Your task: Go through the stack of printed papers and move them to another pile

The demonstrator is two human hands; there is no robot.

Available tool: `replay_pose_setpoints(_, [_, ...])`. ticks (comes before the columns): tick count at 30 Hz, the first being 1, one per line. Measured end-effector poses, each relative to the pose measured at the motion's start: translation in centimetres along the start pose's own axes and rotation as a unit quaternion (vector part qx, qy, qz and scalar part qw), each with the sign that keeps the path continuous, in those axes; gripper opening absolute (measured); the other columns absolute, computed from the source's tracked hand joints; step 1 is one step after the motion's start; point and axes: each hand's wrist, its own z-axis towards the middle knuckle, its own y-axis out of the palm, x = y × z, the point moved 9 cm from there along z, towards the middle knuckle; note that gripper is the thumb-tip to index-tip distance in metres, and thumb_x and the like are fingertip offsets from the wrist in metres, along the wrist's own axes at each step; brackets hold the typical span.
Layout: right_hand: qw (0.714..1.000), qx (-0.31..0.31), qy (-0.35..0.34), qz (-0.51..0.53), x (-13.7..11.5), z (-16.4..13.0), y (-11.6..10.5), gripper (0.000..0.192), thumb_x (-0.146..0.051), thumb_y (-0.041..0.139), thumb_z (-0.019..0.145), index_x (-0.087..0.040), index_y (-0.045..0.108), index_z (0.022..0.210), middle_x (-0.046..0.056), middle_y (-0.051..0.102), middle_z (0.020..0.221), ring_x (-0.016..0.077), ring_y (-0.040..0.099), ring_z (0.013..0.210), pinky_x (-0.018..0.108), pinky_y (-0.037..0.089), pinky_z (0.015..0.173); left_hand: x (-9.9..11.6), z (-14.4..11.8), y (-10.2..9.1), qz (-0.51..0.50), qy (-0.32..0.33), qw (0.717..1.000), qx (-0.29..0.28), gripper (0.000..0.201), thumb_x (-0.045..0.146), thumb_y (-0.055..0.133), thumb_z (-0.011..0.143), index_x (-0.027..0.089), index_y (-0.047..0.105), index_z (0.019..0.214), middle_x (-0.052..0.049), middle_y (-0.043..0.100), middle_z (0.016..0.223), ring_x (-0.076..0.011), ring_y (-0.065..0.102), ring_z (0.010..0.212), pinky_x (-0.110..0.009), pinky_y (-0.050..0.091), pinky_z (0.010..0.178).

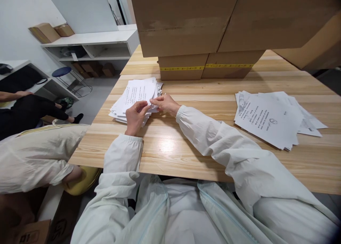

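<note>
Both hands pinch the near edge of a paper stack [135,95] at ten o'clock on the table [186,148]: left hand [135,118] and right hand [166,104], fingertips clamped on the top sheet. Light, floppy, probably slippery; best lifted at a corner.

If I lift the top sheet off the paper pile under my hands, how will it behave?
The top sheet looks like thin printed paper, so it would probably flop and bend. Both the left hand and right hand pinch its near edge. The pile is fanned unevenly, so lower sheets might slide along.
</note>
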Motion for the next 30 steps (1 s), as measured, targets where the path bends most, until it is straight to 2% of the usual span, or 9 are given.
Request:
replay_pose_setpoints(6, [1.000,0.001,-0.009,-0.009,0.2,0.2,-0.1,0.033,-0.039,0.088,0.071,-0.012,0.070,0.071,-0.002,0.065,0.062,0.0074,0.054,0.057,0.019,0.043,0.055,-0.4,0.2,-0.2,0.041,0.005,0.999,0.003,0.020,0.035,0.071,0.081,0.020,0.077,0.094,-0.004,0.080,0.093,-0.0195,0.074,0.088,-0.031,0.057,0.086])
replay_pose_setpoints(16, [1.000,-0.014,-0.015,0.000,0.0,-0.2,0.0,0.042,-0.047,0.092,0.061,-0.012,0.071,0.072,-0.002,0.066,0.063,0.0067,0.053,0.057,0.019,0.043,0.054,0.2,0.2,-0.4,0.031,0.015,0.999,0.011,0.022,0.037,0.069,0.082,0.019,0.077,0.091,-0.004,0.080,0.090,-0.0184,0.073,0.084,-0.029,0.055,0.081])
replay_pose_setpoints(22, [0.999,-0.019,-0.032,-0.012,0.2,0.0,0.1,0.044,-0.038,0.096,0.055,-0.012,0.075,0.082,-0.001,0.068,0.071,0.0078,0.055,0.063,0.020,0.044,0.055,0.5,0.2,-0.4,0.029,0.020,0.999,0.015,0.024,0.039,0.069,0.082,0.018,0.077,0.091,-0.005,0.080,0.089,-0.0184,0.073,0.083,-0.028,0.055,0.078])
replay_pose_setpoints(30, [0.997,-0.016,-0.063,-0.028,0.4,0.5,0.2,0.036,-0.037,0.091,0.065,-0.011,0.076,0.084,0.000,0.068,0.072,0.0077,0.053,0.063,0.020,0.043,0.054,0.8,0.2,-0.5,0.032,0.016,0.999,0.018,0.024,0.039,0.068,0.083,0.018,0.077,0.091,-0.004,0.079,0.087,-0.0182,0.072,0.082,-0.028,0.054,0.078])
